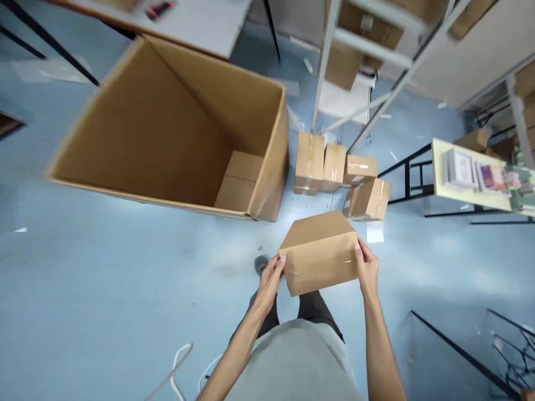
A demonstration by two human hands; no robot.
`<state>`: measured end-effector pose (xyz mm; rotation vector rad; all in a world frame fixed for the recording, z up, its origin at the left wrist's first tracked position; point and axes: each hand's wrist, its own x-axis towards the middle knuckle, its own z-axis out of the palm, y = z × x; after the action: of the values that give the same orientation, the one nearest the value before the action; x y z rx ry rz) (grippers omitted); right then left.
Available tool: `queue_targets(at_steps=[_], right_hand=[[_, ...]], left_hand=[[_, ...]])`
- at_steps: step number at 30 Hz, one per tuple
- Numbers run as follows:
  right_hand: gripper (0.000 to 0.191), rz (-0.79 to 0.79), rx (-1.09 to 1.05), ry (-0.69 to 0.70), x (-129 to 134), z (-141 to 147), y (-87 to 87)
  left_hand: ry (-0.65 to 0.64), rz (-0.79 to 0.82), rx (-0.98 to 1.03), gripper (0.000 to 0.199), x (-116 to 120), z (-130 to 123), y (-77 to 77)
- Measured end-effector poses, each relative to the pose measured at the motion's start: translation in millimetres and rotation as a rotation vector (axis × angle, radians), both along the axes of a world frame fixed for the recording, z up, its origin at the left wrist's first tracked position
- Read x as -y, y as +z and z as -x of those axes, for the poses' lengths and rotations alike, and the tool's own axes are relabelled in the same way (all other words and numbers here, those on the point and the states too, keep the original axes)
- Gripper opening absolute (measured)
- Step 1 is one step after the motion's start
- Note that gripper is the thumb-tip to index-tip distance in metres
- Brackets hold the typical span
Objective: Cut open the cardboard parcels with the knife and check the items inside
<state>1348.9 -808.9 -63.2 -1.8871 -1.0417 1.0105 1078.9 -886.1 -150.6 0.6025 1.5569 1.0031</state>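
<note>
A closed brown cardboard box (321, 262) is held in front of my body, above the floor, slightly tilted. My left hand (271, 278) grips its left end, thumb on the near face. At the right end, my right hand (366, 264) holds the box the same way; the fingers behind it are partly hidden. Ahead and to the left stands a large open carton (273, 161) with a smaller cardboard box (234, 192) at its bottom right corner. Several taped boxes (310, 159) sit on the floor just beyond the held box.
A white ladder-like metal frame (363, 47) rises behind the taped boxes. To the right is a pale table (451, 184) bearing books. Another table (209, 25) stands behind the large carton. A white cable (175, 370) lies on the blue floor (104, 289) at lower left.
</note>
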Motion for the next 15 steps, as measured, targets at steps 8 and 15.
queue_targets(at_steps=[8,15], right_hand=[[0.049,-0.989,0.387,0.449,36,169,176.4],[0.06,-1.396,0.459,0.718,75,356,247.3]], left_hand=[[0.429,-0.283,0.626,0.071,-2,110,126.2],[0.668,-0.522,0.834,0.032,41,288,169.3]])
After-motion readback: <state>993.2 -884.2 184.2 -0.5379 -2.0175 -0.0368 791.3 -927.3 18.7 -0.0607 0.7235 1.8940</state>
